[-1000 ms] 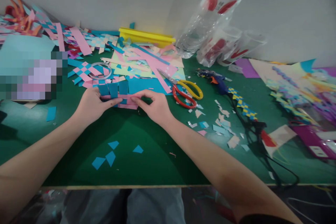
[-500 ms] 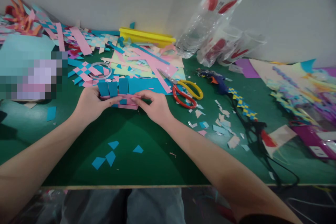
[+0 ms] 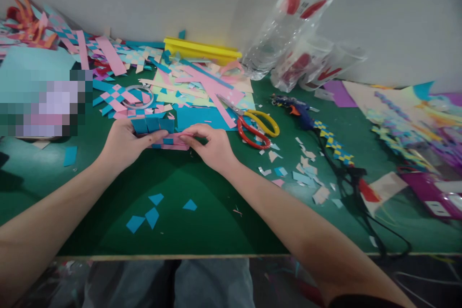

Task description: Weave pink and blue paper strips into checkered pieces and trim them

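A small weave of pink and blue paper strips (image 3: 163,134) lies on the green table (image 3: 202,211) between my hands. My left hand (image 3: 124,144) pinches its left side, thumb lying along a pink strip. My right hand (image 3: 212,144) pinches the right end of the same pink strip, fingers closed. Several short blue strip ends (image 3: 151,124) rise from the weave's far edge, bent low over it.
Red-and-yellow scissors (image 3: 254,127) lie right of my right hand, a glue gun (image 3: 301,110) with its black cord beyond them. Loose paper strips, a tape ring (image 3: 137,97), a yellow box (image 3: 200,50) and clear plastic bottles (image 3: 285,33) crowd the back. Blue scraps (image 3: 151,214) lie near the table's front edge.
The upright blue strip ends have folded down lower over the weave. Both hands have stayed in place, still pinching the pink strip.
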`<state>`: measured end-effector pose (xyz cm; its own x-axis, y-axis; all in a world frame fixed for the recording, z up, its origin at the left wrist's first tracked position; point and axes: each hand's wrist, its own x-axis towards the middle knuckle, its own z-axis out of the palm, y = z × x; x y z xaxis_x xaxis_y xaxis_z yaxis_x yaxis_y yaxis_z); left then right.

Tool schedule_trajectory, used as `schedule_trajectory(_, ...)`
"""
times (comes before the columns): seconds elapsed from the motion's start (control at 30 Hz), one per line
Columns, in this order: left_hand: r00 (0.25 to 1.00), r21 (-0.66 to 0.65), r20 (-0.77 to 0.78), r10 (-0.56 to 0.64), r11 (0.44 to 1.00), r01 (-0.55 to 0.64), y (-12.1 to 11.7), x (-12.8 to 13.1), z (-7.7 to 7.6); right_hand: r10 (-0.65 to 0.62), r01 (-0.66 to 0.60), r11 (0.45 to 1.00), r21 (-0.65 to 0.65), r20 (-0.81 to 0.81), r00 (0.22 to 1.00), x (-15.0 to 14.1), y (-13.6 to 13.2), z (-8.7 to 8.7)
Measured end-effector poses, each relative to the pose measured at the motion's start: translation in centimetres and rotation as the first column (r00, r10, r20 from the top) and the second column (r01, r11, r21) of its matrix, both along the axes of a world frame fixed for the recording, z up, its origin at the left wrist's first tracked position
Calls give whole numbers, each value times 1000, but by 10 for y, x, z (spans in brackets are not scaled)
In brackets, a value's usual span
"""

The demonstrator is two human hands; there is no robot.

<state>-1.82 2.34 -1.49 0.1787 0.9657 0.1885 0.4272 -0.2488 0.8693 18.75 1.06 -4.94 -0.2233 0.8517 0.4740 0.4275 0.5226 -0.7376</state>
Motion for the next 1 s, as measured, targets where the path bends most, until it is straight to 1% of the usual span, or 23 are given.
schedule_trajectory(0.23,1000,31,3,-9,999,9,0,0,0,22,-22,1000,22,22,1000,1,0,1)
schedule_trajectory(0.33,1000,55,11,-13,998,12,1,-1,-1,20,-20,1000,7,24,1000,1,0,1)
schedule_trajectory(0.47,1000,74,-28,3,997,-1,1,-2,-3,30,-30,1000,0,20,999,0,1,0)
schedule_trajectory(0.57,999,76,-43,11,997,-8,1,-3,-3,21,-21,1000,-10,27,999,0,0,0)
schedule_trajectory(0.67,999,62,-40,25,998,-22,1,-4,-3,-1,1,999,-50,11,1000,0,-2,2)
schedule_trajectory(0.73,999,41,-3,41,998,-41,2,-4,-5,9,-13,995,-101,-46,999,0,-4,5)
schedule_trajectory(0.83,994,-20,97,54,998,-52,2,-3,-8,85,-105,982,-155,-127,988,-3,-6,7)
schedule_trajectory(0.9,986,-75,158,60,996,-49,3,-2,-10,109,-125,979,-159,-105,989,-5,-7,7)
schedule_trajectory(1.0,967,-136,236,91,989,-60,4,-1,-10,86,-93,980,-174,-47,995,-7,-6,3)
